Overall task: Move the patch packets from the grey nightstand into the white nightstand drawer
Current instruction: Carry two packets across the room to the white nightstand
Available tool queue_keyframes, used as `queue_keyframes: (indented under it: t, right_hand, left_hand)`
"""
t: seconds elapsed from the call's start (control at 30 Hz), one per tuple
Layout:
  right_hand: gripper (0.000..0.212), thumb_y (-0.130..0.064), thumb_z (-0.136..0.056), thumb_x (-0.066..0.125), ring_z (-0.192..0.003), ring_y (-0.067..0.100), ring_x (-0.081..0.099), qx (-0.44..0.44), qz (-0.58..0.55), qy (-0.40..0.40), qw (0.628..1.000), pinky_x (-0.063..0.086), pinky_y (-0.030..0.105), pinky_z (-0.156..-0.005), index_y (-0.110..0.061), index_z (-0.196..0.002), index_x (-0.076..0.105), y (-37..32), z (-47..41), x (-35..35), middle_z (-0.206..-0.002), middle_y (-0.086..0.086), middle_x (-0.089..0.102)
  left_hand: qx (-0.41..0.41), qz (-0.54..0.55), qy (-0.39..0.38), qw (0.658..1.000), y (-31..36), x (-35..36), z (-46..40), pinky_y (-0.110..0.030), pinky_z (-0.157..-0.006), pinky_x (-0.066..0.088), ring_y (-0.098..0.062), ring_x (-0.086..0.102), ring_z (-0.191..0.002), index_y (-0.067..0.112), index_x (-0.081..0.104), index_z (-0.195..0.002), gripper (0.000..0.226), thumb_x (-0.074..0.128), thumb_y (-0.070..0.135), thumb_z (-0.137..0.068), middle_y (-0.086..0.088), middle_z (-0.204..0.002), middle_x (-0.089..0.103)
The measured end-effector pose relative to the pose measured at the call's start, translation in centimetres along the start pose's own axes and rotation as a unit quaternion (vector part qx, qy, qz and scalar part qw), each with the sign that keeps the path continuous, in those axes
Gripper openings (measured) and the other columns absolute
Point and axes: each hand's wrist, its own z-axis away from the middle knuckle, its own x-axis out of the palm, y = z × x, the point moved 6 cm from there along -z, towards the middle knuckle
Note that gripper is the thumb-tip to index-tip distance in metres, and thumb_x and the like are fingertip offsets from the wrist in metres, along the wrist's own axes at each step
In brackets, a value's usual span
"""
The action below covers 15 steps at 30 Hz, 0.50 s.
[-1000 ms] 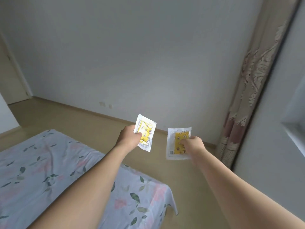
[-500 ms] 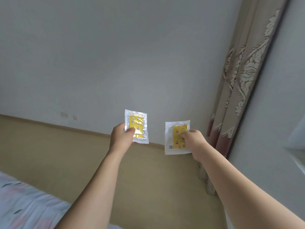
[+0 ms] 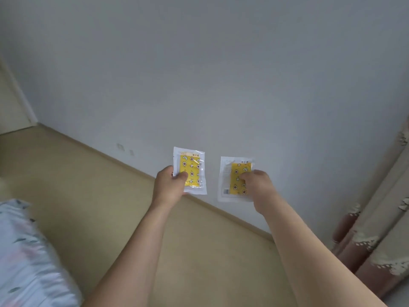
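Note:
I hold two patch packets out in front of me, both clear-white sachets with a yellow patterned patch inside. My left hand (image 3: 169, 187) pinches the left packet (image 3: 191, 170) by its lower left edge, thumb on the front. My right hand (image 3: 260, 185) pinches the right packet (image 3: 232, 180) at its right side, fingers over the yellow part. Both packets hang upright in the air before a bare grey-white wall. Neither nightstand is in view.
A bed corner with a leaf-print sheet (image 3: 26, 251) sits at the lower left. Tan floor (image 3: 88, 196) runs along the wall's skirting. A patterned curtain (image 3: 380, 229) hangs at the right edge. A doorway (image 3: 11, 107) shows at far left.
The view has swung left and tilted: the curtain slid to the right edge and the bed corner came back in at lower left. Both hands still hold their packets out front.

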Motion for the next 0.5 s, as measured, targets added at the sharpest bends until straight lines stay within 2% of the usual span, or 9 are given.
queue_keyframes:
  t: [0.1, 0.23, 0.37, 0.4, 0.5]
  right_hand:
    - [0.015, -0.005, -0.093, 0.047, -0.067, 0.02, 0.059, 0.004, -0.005, -0.068, 0.998, 0.042, 0.025, -0.054, -0.007, -0.099, 0.061, -1.4, -4.2, 5.7, -0.087, 0.007, 0.063]
    - [0.018, -0.004, -0.094, 0.046, -0.066, 0.018, 0.06, 0.004, -0.005, -0.135, 0.991, 0.041, 0.024, -0.051, -0.006, -0.101, 0.062, -3.6, -10.0, 15.2, -0.087, 0.007, 0.064]
    - [0.019, -0.003, -0.095, 0.045, -0.061, 0.015, 0.059, -0.004, -0.002, -0.191, 0.982, 0.042, 0.017, -0.041, -0.01, -0.085, 0.06, -6.7, -15.7, 26.3, -0.079, 0.004, 0.062]
    - [0.021, -0.003, -0.095, 0.045, -0.06, 0.016, 0.058, -0.001, 0.004, -0.204, 0.979, 0.043, 0.017, -0.041, -0.011, -0.081, 0.058, -7.5, -17.1, 29.3, -0.076, 0.003, 0.062]
    - [0.02, -0.005, -0.093, 0.047, -0.062, 0.018, 0.057, -0.001, 0.027, -0.234, 0.972, 0.041, 0.024, -0.054, -0.012, -0.076, 0.056, -10.5, -20.9, 38.0, -0.076, 0.005, 0.061]
  left_hand:
    - [-0.012, 0.0, 0.051, 0.999, -1.3, -2.7, -5.0, -0.043, -0.073, 0.06, -0.026, 0.071, -0.084, 0.013, 0.071, -0.091, 0.015, 0.057, 0.013, -0.085, -0.003, -0.087, 0.074]
    - [-0.036, 0.007, 0.11, 0.993, -3.6, -7.6, -12.3, -0.035, -0.065, 0.059, -0.024, 0.07, -0.083, 0.015, 0.071, -0.09, 0.016, 0.055, 0.01, -0.087, -0.004, -0.089, 0.073]
    - [-0.04, 0.027, 0.169, 0.984, -5.5, -13.9, -20.3, -0.032, -0.06, 0.056, -0.021, 0.069, -0.078, 0.014, 0.07, -0.091, 0.018, 0.053, 0.007, -0.087, 0.001, -0.086, 0.073]
    - [-0.047, 0.025, 0.181, 0.982, -6.0, -15.8, -22.3, -0.035, -0.061, 0.057, -0.021, 0.068, -0.077, 0.013, 0.069, -0.091, 0.017, 0.053, 0.007, -0.087, 0.0, -0.085, 0.073]
    - [-0.057, 0.018, 0.203, 0.977, -6.5, -21.8, -28.1, -0.039, -0.067, 0.058, -0.021, 0.068, -0.077, 0.014, 0.069, -0.087, 0.016, 0.054, 0.006, -0.088, -0.001, -0.084, 0.073]
